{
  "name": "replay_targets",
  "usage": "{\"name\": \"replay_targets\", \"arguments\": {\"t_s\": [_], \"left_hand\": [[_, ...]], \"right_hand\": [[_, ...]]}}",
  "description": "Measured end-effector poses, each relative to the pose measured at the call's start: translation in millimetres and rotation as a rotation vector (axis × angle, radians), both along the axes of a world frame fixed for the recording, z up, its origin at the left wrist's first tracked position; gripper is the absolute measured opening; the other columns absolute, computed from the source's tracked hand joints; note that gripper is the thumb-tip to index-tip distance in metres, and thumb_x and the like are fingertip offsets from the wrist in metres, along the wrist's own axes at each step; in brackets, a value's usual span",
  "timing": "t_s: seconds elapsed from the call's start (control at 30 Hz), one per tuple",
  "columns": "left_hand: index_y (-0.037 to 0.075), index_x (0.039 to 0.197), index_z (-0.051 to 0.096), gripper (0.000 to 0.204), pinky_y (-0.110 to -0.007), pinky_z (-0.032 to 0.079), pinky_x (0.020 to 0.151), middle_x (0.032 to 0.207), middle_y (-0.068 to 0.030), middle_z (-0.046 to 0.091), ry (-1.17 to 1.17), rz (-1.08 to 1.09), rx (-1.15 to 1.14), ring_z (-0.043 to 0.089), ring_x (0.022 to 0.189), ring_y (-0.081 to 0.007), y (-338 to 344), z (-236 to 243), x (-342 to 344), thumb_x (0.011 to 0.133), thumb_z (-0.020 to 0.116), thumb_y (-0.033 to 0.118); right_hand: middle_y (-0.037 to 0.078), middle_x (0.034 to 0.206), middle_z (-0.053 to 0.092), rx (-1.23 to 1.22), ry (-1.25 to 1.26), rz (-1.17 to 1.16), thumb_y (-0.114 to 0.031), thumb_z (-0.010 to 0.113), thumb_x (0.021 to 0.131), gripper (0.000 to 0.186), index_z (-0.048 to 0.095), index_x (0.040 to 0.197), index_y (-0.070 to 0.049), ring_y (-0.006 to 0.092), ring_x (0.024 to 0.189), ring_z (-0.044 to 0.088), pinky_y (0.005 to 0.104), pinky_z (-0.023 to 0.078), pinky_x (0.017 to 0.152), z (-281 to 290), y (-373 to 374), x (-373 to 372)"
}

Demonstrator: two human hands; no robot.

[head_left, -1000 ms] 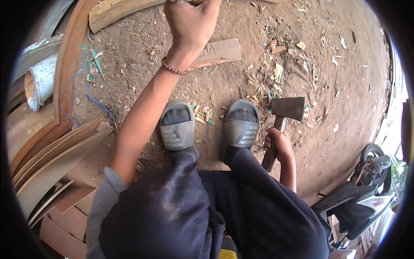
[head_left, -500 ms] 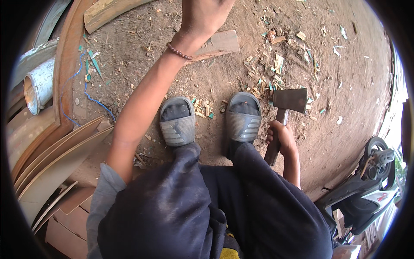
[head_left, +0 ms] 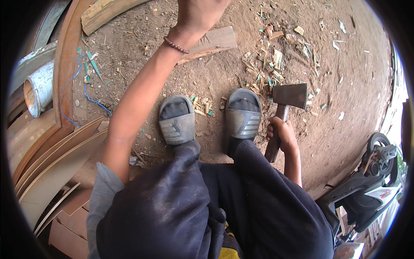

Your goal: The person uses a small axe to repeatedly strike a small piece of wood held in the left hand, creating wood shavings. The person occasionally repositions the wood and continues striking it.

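Note:
My right hand [head_left: 282, 134] is wrapped round the dark wooden handle of a hatchet [head_left: 290, 96], whose broad metal head points away from me, just right of my right sandal [head_left: 244, 118]. My left arm, with a beaded bracelet at the wrist, reaches far forward. Its hand [head_left: 201, 14] is cut off by the top edge, so its fingers are hidden. Below that wrist a flat piece of wood [head_left: 217, 42] lies on the dirt, partly covered by the arm.
Wood chips [head_left: 277, 59] are scattered over the dirt floor. A thick plank [head_left: 108, 15] lies at the far left. Bent thin boards [head_left: 64, 166], a wooden frame and a pale metal pipe [head_left: 39, 88] crowd the left side. A motorbike [head_left: 362, 190] stands at the right.
My left hand and forearm have shifted slightly left and up. The hatchet in my right hand has risen slightly in view. The ground has shifted a little with the camera.

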State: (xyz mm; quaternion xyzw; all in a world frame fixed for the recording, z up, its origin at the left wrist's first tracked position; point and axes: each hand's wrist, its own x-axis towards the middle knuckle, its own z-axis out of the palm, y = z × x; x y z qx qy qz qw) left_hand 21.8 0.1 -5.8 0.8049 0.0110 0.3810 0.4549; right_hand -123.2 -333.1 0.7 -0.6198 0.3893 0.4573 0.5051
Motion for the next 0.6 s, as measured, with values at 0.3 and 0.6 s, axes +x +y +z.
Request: {"name": "replay_targets", "arguments": {"t_s": [0.3, 0.6], "left_hand": [[-0.002, 0.094, 0.065, 0.018, -0.031, 0.048, 0.056, 0.074, -0.0059, 0.066, -0.068, -0.254, -0.047, 0.060, 0.060, -0.0156, -2.6, 13.2, -0.7, 0.085, 0.071, 0.014], [0.003, 0.082, 0.063, 0.017, -0.027, 0.044, 0.048, 0.068, -0.0015, 0.060, 0.459, -0.626, -0.330, 0.055, 0.055, -0.0094, 22.3, 20.5, 14.8, 0.090, 0.066, 0.018]], "right_hand": [[0.001, 0.062, 0.048, 0.014, 0.000, -0.029, -0.016, 0.058, 0.085, 0.014, 0.052, 0.081, -0.004, 0.0121, 0.049, 0.046, 0.0293, 0.041, 0.047, -2.8, -1.2, -2.2], [0.001, 0.061, 0.049, 0.009, -0.041, 0.014, -0.017, 0.058, 0.085, 0.015, 0.052, 0.078, -0.005, 0.0118, 0.050, 0.048, 0.0293, 0.042, 0.047, -6.0, -1.7, -4.8]]}}
